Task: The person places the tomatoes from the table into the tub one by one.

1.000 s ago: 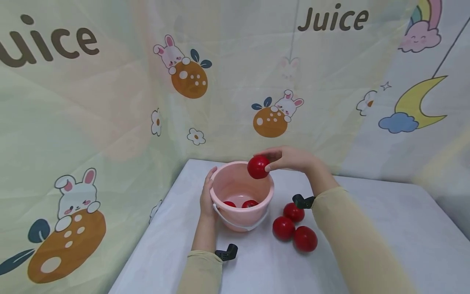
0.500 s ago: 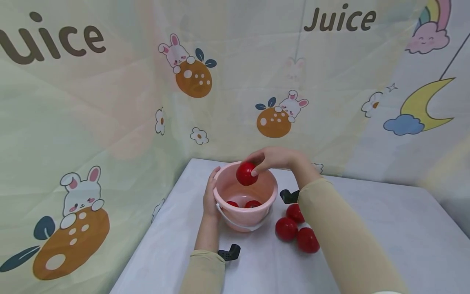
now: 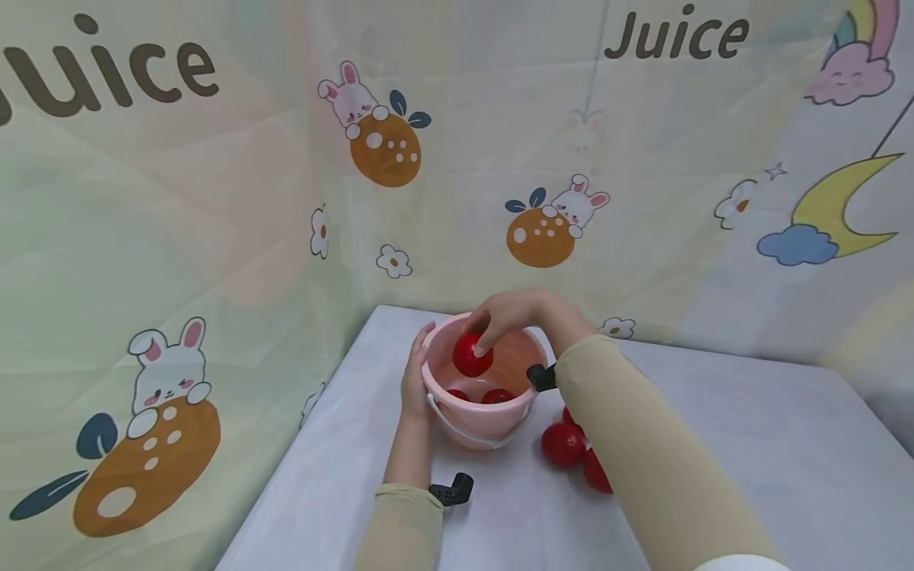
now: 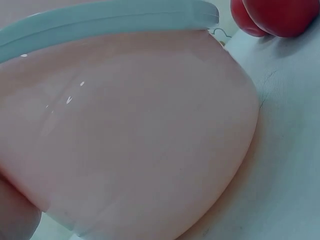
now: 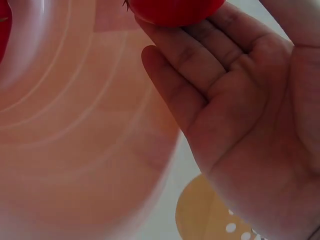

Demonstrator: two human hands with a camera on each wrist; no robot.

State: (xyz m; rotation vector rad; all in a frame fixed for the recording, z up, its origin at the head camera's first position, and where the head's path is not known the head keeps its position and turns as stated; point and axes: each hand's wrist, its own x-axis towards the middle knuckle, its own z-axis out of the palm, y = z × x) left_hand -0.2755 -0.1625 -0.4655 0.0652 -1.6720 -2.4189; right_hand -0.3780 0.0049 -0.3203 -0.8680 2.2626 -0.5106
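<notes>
A pink bucket (image 3: 493,423) with a white handle stands on the table. My left hand (image 3: 416,385) rests along its left side, fingers lying nearly straight against the wall with their tips at the rim. Inside the bucket's mouth, my right hand (image 3: 517,311) pinches a red tomato (image 3: 471,356) between thumb and fingers. The right wrist view catches the lower edge of this tomato (image 5: 172,10) at the fingertips, with a bit of its green stem. At the bottom of the bucket lie two more tomatoes (image 3: 497,395), partly hidden by the near rim.
Three tomatoes (image 3: 562,445) sit together on the white table (image 3: 514,515) to the right of the bucket, partly covered by the right sleeve (image 3: 635,428). A printed cloth (image 3: 450,238) hangs behind and to the left. Each wrist bears a small black camera (image 3: 453,490).
My right hand has carried its tomato leftward from over the bucket's right rim down into the mouth. My left hand keeps its place on the bucket. The head view has shifted slightly.
</notes>
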